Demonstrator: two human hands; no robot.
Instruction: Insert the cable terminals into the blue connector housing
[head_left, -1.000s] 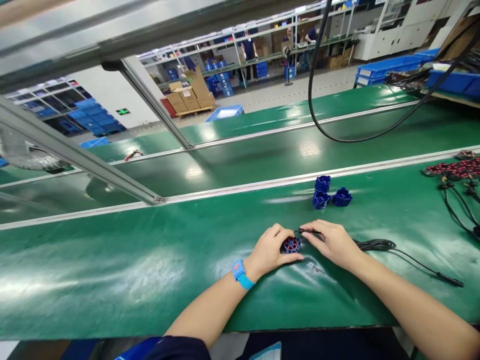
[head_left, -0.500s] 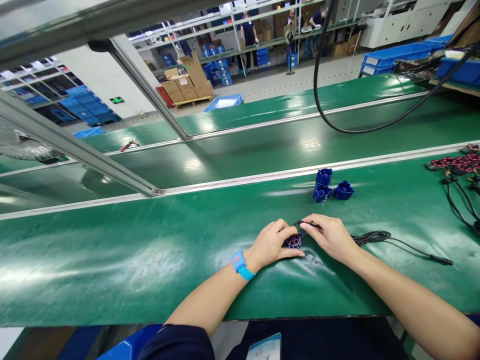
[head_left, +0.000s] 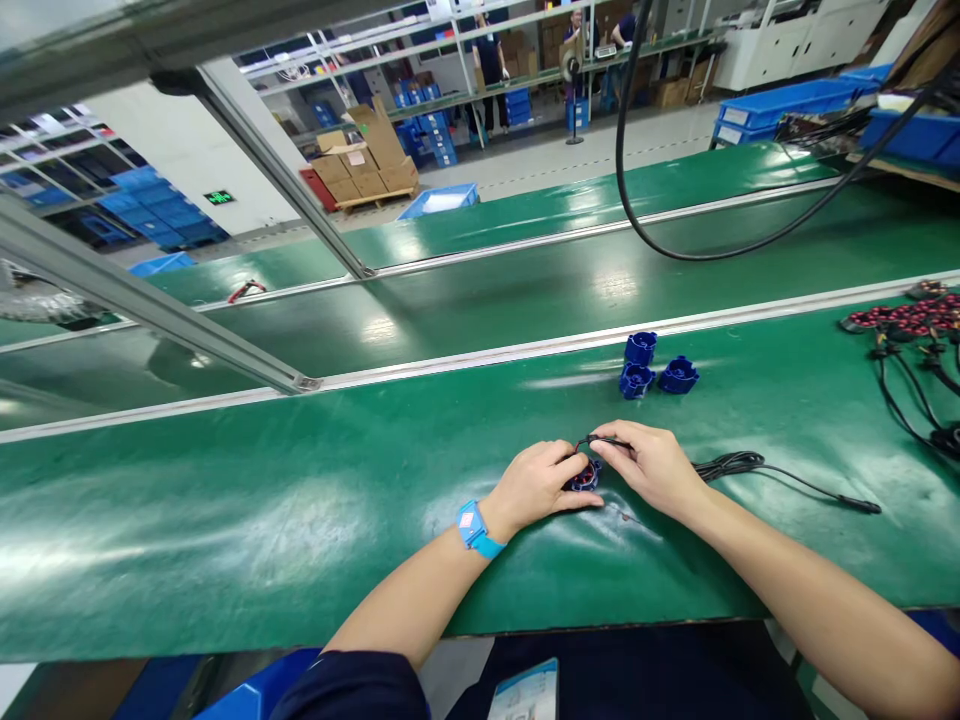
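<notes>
My left hand [head_left: 541,486], with a blue strap round the wrist, grips a small round blue housing [head_left: 587,477] on the green bench. Red and dark parts show inside the housing, partly covered by my fingers. Close on its right, my right hand [head_left: 651,462] pinches a black cable [head_left: 611,441] near the end that runs to the housing. The rest of that cable lies in a bundle [head_left: 731,464] to the right of my right hand, its free end stretched out on the bench. Three blue housings [head_left: 637,380] stand beyond my hands.
A pile of red-and-black round parts with cables [head_left: 907,318] lies at the right. A metal rail [head_left: 465,358] runs along the bench's far side, with an upright post [head_left: 247,345] at left. A thick black cable loop [head_left: 697,256] hangs above. People stand far off.
The whole view has shifted slightly. My right hand has moved a little with the black cable, while my left hand keeps its grip on the blue housing.
</notes>
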